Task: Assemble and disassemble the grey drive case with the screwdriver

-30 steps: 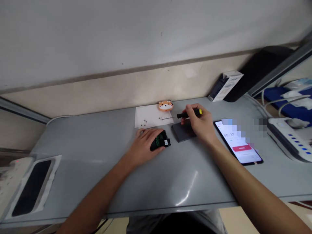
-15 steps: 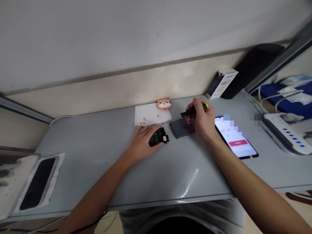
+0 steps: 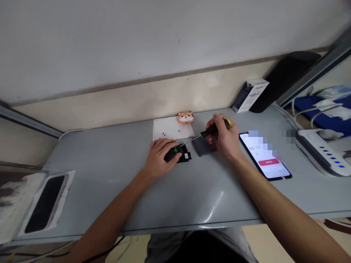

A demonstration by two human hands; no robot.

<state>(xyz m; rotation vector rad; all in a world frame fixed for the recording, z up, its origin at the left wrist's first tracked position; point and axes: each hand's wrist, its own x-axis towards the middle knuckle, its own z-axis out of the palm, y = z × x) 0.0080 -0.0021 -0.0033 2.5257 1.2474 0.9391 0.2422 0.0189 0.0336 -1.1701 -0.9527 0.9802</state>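
My left hand [image 3: 161, 159] is closed around the left part of a small black device [image 3: 184, 157] with a green circuit board showing, resting on the grey table. What kind of device it is I cannot tell. In my right hand [image 3: 222, 137] is a screwdriver [image 3: 211, 130] with a black and yellow handle. Its thin shaft slants down to the left, and the tip is at the board, close to my left fingertips. Behind my left hand lies a white sheet of paper [image 3: 171, 128] with several tiny dark screws [image 3: 163, 134]. A dark grey flat box [image 3: 201, 147] sits partly under my right hand.
An orange dog-faced case [image 3: 186, 117] is on the paper's back right corner. To the right are a lit phone [image 3: 264, 157], a power strip [image 3: 320, 151], a carton [image 3: 251, 95] and a black cylinder [image 3: 285, 80]. At the left lies a dark phone-like slab [image 3: 45, 204]. A wall stands behind.
The screwdriver tip has moved from the paper's front edge down onto the device's circuit board. My left hand has shifted slightly left on the device, with its thumb now over the board.
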